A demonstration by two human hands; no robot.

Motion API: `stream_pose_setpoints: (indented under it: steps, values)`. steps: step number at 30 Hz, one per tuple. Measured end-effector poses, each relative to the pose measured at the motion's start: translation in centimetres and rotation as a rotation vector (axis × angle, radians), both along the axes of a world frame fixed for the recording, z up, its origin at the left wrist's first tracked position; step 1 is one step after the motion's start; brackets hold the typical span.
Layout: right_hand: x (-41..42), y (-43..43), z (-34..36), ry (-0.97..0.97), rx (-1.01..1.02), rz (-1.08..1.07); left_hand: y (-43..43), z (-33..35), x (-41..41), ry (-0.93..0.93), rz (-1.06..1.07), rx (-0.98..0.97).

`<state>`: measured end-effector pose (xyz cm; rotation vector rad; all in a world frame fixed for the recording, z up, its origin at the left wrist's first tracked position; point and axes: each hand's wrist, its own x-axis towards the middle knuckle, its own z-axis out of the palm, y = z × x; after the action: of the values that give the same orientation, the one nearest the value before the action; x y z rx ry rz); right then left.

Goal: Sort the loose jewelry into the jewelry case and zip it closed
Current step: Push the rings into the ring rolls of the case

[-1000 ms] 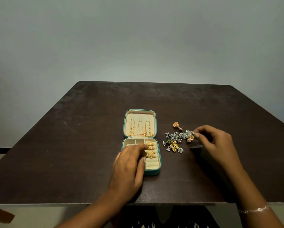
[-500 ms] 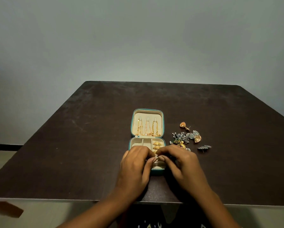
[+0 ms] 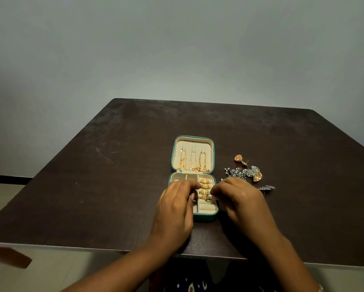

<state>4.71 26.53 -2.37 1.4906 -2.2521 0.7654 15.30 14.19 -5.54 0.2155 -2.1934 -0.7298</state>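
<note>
A teal jewelry case (image 3: 214,152) lies open on the dark table, with three gold chains (image 3: 193,162) hanging in its lid. Several gold rings (image 3: 205,186) sit in the ring rolls of its base. My left hand (image 3: 174,209) covers the base's left compartments, its bent fingertips resting by the rings. My right hand (image 3: 240,199) reaches in from the right and pinches a silver ring (image 3: 209,196) at the ring roll. To the right lies the loose jewelry: a gold earring (image 3: 239,159), a silver cluster (image 3: 243,172), a gold heart piece (image 3: 257,177) and a silver leaf piece (image 3: 267,188).
The dark wooden table (image 3: 113,175) has its near edge just below my wrists. A plain grey wall stands behind it. A brown object (image 3: 10,257) shows on the floor at the lower left.
My right hand left the loose pile and came to the case with a silver ring. Both hands met over the ring rolls, and now they have parted slightly, showing the ring among the gold ones.
</note>
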Motion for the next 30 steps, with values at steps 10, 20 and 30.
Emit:
stream_pose_setpoints:
  steps: [10, 20, 30]
  values:
    - [0.7, -0.5, 0.3, 0.092, 0.153, 0.047, 0.0, 0.1, 0.0, -0.007, 0.006, -0.01]
    - [-0.2, 0.6, -0.5, -0.11, -0.043, 0.064, -0.1, 0.2, 0.0, -0.04, -0.009, -0.028]
    - [0.2, 0.8, -1.5, -0.123, -0.068, 0.086, -0.3, 0.1, 0.0, -0.096, 0.005, -0.083]
